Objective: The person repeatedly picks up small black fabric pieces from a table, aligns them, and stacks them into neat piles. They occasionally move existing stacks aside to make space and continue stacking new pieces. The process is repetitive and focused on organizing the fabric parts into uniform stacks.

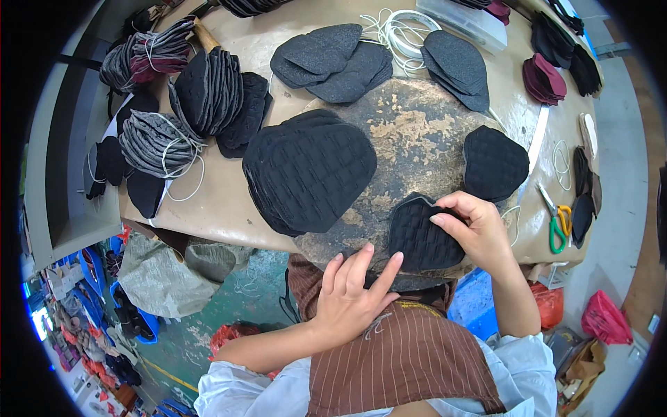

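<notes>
My right hand (479,226) pinches the upper edge of a black quilted fabric piece (422,240) between thumb and fingertips. The piece has a rounded outline and lies at the near edge of a worn, stained round board (410,149). My left hand (353,295) is open at that same edge, fingers spread and holding nothing, just left of the piece. Left of the board's middle rises a tall stack of similar quilted pieces (309,174). Beyond my right hand, a smaller quilted pile (495,163) sits on the board's right side.
Dark grey foam-like pieces (333,61) lie at the back, beside a coil of white cord (410,35). Tied bundles of grey pieces (158,146) crowd the left of the table. Scissors (558,219) with green and orange handles rest at the right edge, near maroon pieces (545,80).
</notes>
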Available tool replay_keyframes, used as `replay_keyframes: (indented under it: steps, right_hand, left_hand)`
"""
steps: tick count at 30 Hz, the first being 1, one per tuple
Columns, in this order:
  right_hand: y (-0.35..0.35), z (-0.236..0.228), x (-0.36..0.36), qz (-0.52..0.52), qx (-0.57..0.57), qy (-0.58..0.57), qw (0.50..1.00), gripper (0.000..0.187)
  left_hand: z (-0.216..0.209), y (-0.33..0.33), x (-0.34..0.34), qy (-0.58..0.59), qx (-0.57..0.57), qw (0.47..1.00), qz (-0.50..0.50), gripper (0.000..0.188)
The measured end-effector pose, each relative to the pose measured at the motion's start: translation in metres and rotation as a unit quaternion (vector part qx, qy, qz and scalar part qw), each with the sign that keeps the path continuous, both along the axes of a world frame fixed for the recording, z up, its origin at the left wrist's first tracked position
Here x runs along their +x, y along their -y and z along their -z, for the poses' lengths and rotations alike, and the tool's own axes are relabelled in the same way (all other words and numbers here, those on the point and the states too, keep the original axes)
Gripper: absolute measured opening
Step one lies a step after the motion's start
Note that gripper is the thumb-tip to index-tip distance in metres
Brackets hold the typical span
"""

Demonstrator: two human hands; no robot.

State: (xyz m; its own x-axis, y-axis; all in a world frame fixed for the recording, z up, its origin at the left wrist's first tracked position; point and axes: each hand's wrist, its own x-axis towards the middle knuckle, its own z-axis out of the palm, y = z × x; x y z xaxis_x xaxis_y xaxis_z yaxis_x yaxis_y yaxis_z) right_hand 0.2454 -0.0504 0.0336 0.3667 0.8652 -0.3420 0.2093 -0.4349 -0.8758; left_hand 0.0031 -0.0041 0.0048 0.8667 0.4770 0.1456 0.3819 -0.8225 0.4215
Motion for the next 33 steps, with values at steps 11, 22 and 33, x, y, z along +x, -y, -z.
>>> replay_keyframes:
  steps: [11,22,33]
  right_hand:
    - [-0.013,-0.004,0.001,0.006,-0.057,0.023,0.998,0.017]
    - [0.027,-0.011,-0.006,0.111,-0.084,0.061,0.988,0.015]
    - [0.017,-0.016,0.013,0.043,-0.121,0.058,0.990,0.018]
  left_hand:
    - [-0.017,-0.027,0.022,-0.095,0.099,0.979,0.150,0.055]
    - [-0.025,-0.033,0.063,-0.140,-0.025,0.981,0.134,0.108]
    - [-0.021,-0.026,0.108,-0.074,-0.036,0.992,0.097,0.112]
